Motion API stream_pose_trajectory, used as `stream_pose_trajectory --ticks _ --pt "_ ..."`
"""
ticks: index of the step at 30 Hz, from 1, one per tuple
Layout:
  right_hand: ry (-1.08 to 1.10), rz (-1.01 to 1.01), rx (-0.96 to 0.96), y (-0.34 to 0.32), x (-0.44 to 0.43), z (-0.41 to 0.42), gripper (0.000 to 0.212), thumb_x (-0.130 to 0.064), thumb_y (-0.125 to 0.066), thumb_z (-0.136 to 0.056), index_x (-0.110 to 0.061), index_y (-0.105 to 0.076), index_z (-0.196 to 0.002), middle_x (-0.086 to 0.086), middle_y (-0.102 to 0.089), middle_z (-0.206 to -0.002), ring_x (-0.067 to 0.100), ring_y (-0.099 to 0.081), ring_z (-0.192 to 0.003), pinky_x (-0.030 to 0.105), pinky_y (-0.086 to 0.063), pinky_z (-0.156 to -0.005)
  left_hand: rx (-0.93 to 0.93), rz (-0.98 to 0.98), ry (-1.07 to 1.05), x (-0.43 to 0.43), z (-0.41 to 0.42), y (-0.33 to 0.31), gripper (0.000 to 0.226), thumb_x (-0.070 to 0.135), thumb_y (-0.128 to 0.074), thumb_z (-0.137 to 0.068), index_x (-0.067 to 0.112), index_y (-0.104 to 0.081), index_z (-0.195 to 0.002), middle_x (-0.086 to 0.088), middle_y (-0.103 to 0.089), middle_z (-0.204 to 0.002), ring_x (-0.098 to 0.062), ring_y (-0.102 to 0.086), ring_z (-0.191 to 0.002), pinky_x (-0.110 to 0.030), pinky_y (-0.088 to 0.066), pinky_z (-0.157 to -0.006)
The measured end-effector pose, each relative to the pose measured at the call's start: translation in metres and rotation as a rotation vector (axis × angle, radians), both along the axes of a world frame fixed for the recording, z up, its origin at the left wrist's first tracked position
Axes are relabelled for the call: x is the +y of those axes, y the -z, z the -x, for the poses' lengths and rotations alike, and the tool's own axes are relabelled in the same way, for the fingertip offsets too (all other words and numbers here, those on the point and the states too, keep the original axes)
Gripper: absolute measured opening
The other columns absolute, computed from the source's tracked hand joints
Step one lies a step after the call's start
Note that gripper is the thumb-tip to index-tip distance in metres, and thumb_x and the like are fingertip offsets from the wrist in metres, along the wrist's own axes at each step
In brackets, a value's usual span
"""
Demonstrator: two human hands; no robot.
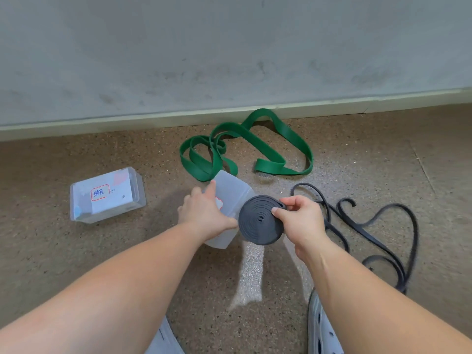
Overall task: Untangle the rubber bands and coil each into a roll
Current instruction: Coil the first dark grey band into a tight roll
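A black rubber band wound into a flat roll (258,223) is pinched at its right edge by my right hand (298,215), thumb on its face. My left hand (204,213) holds a clear plastic box (235,192) just left of the roll, index finger stretched along the box's side. A loose green band (245,146) lies in folds on the floor beyond the box, near the wall. Another black band (378,226) sprawls uncoiled on the floor to the right of my right hand.
A second clear box (107,195) with a red-framed label lies on the speckled floor at the left. A grey wall and pale skirting (153,121) close the far side. Grey perforated shoes (321,328) show at the bottom edge.
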State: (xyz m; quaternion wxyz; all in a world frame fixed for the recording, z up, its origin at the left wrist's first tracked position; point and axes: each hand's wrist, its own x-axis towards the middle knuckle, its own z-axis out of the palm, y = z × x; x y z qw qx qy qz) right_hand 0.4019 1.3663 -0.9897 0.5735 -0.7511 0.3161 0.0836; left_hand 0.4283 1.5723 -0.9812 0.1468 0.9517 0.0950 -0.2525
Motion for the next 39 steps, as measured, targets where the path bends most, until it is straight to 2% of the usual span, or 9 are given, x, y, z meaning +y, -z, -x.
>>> stream_pose_trajectory --ticks 6,11,14,17,20,22,28,32,39 --pt "-0.002 0.142 0.068 -0.003 -0.049 0.026 0.021 -0.01 -0.081 -0.077 -0.021 -0.071 -0.09 0.0 -0.072 -0.089 0.02 -0.068 -0.083 0.04 -0.058 -0.084 0.123 0.376 -0.068 -0.021 0.014 0.0 0.105 0.045 -0.086 -0.065 0.03 -0.03 -0.152 -0.001 -0.05 -0.134 -0.023 -0.054 -0.118 -0.034 -0.046 -0.093" --pt "0.221 0.097 -0.005 -0.01 -0.08 0.035 0.023 -0.007 -0.08 -0.079 -0.02 -0.07 -0.095 0.007 -0.073 -0.097 0.023 -0.069 -0.09 0.038 -0.057 -0.084 0.123 0.584 -0.141 -0.012 0.006 -0.006 0.038 0.036 -0.082 -0.075 0.034 -0.064 -0.108 0.006 -0.059 -0.121 -0.02 -0.059 -0.109 -0.036 -0.047 -0.088" --pt "0.213 0.01 -0.049 -0.015 -0.08 0.025 0.023 -0.007 -0.08 -0.08 -0.022 -0.07 -0.093 0.005 -0.072 -0.094 0.023 -0.069 -0.089 0.039 -0.059 -0.082 -0.001 0.606 -0.197 -0.002 -0.001 -0.007 0.017 0.031 -0.079 -0.082 0.03 -0.071 -0.096 0.003 -0.071 -0.103 -0.021 -0.066 -0.102 -0.033 -0.051 -0.081" --pt "0.078 0.031 -0.065 -0.016 -0.063 0.012 0.022 -0.005 -0.078 -0.081 -0.023 -0.068 -0.089 -0.001 -0.069 -0.086 0.016 -0.065 -0.08 0.031 -0.056 -0.074 -0.059 0.536 -0.134 0.009 -0.004 -0.007 0.043 0.048 -0.081 -0.077 0.032 -0.068 -0.114 0.005 -0.068 -0.109 -0.016 -0.064 -0.101 -0.034 -0.052 -0.083" --pt "0.001 0.136 -0.016 -0.006 -0.043 0.005 0.022 -0.013 -0.082 -0.076 -0.025 -0.068 -0.088 -0.004 -0.069 -0.087 0.017 -0.067 -0.083 0.037 -0.058 -0.082 -0.01 0.325 0.132 0.009 0.003 -0.005 0.096 0.067 -0.084 -0.06 0.031 -0.049 -0.142 0.002 -0.056 -0.136 -0.019 -0.054 -0.122 -0.038 -0.046 -0.102" --pt "0.007 0.118 0.01 0.003 -0.035 0.006 0.022 -0.013 -0.082 -0.075 -0.025 -0.067 -0.088 -0.002 -0.069 -0.087 0.018 -0.067 -0.083 0.04 -0.058 -0.086 0.0 0.196 0.283 0.0 0.013 0.002 0.113 0.073 -0.082 -0.055 0.026 -0.04 -0.149 -0.003 -0.045 -0.146 -0.027 -0.043 -0.134 -0.041 -0.038 -0.112" --pt "0.05 -0.007 0.018 0.018 -0.022 0.008 0.022 -0.009 -0.08 -0.08 -0.022 -0.066 -0.091 0.004 -0.068 -0.09 0.021 -0.065 -0.084 0.042 -0.058 -0.084 -0.113 0.036 0.236 -0.015 0.033 0.028 0.106 0.068 -0.081 -0.057 0.027 -0.041 -0.145 -0.004 -0.038 -0.141 -0.032 -0.035 -0.125 -0.044 -0.041 -0.107" --pt "0.109 -0.103 0.033 0.024 -0.015 0.016 0.023 -0.005 -0.077 -0.082 -0.022 -0.065 -0.09 0.003 -0.067 -0.089 0.018 -0.064 -0.083 0.052 -0.058 -0.091 -0.093 0.013 0.244 -0.016 0.039 0.031 0.095 0.049 -0.079 -0.064 0.031 -0.035 -0.146 -0.004 -0.029 -0.15 -0.033 -0.03 -0.131 -0.048 -0.042 -0.104" --pt "0.106 -0.186 -0.005 0.022 -0.027 0.023 0.024 -0.001 -0.077 -0.082 -0.018 -0.068 -0.096 0.013 -0.069 -0.101 0.024 -0.068 -0.092 0.053 -0.058 -0.089 -0.122 0.427 0.182 0.011 0.02 0.018 0.078 0.027 -0.076 -0.064 0.034 -0.053 -0.139 0.004 -0.049 -0.135 -0.022 -0.043 -0.128 -0.038 -0.039 -0.108"
